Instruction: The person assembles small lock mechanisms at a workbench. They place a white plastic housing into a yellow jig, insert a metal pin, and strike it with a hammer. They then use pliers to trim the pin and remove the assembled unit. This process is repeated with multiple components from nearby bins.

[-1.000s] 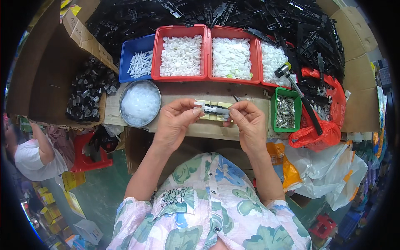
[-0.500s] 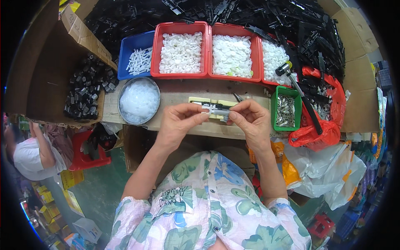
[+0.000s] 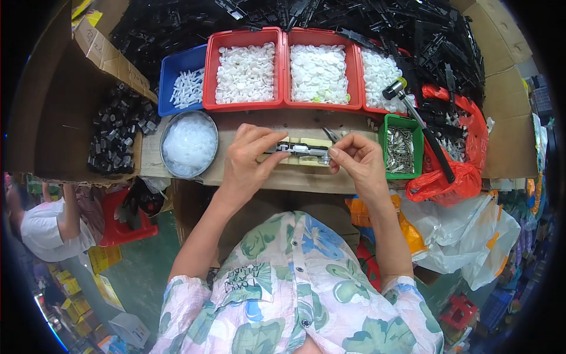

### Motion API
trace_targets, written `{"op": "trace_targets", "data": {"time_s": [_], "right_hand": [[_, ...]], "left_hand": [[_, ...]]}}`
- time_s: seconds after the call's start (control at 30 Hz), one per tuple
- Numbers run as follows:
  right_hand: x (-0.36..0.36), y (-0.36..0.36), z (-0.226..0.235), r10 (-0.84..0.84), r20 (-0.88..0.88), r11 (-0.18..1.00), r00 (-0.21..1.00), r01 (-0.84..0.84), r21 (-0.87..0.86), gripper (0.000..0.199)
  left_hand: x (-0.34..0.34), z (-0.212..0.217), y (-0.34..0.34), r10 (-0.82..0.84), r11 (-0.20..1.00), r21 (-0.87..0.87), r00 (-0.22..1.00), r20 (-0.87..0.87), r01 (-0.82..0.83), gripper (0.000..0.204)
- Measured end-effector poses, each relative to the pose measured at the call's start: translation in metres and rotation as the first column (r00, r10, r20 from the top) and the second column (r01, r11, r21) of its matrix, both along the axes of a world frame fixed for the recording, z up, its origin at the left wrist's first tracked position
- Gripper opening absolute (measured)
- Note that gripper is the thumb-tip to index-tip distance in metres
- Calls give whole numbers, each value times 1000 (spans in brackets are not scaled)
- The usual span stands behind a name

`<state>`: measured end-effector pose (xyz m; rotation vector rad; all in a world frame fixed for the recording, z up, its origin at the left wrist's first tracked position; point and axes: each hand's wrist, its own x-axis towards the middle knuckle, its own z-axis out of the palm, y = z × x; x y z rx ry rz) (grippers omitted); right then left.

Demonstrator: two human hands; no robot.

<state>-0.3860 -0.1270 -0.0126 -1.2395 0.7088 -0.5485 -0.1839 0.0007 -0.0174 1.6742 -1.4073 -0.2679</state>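
Observation:
A narrow mechanical part in black, grey and white (image 3: 299,150) lies lengthwise over a cream-coloured block fixture (image 3: 315,142) at the bench's front. My left hand (image 3: 249,158) pinches the part's left end between thumb and fingers, and the fingers hide that end. With thumb and forefinger closed, my right hand (image 3: 361,164) grips the right end of the same part, where a grey piece shows. Just beyond the right fingers lies a dark pointed tool (image 3: 332,135), partly covered.
Red bins of white pieces (image 3: 284,71), a blue bin (image 3: 163,88) and a metal bowl (image 3: 216,147) line the bench. To the right are a green tray of metal pins (image 3: 386,144), a hammer (image 3: 433,141) and a red bag (image 3: 439,192). Black parts (image 3: 177,26) are heaped behind.
My left hand has moved left along the part and its fingers now reach over it. The part shows longer between my hands, over the fixture. The whole view has shifted slightly.

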Motion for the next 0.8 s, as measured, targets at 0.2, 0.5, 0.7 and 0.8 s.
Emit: {"op": "trace_targets", "data": {"time_s": [0.2,0.5,0.7,0.8], "right_hand": [[0,-10,-9,27,-114,995,993,-38,-95,11],[4,-17,-16,108,-159,989,981,-122,-82,9],[5,-18,-25,118,-151,983,981,-137,-119,9],[5,-19,-28,117,-189,976,975,-148,-162,10]], "left_hand": [[4,-6,-6,-93,996,4,995,25,93,35],[-2,-9,-16,-131,991,-16,990,49,132,27],[-6,-17,-23,-160,985,-35,978,136,166,19],[-7,-16,-23,-152,986,-42,976,158,161,17]]}}
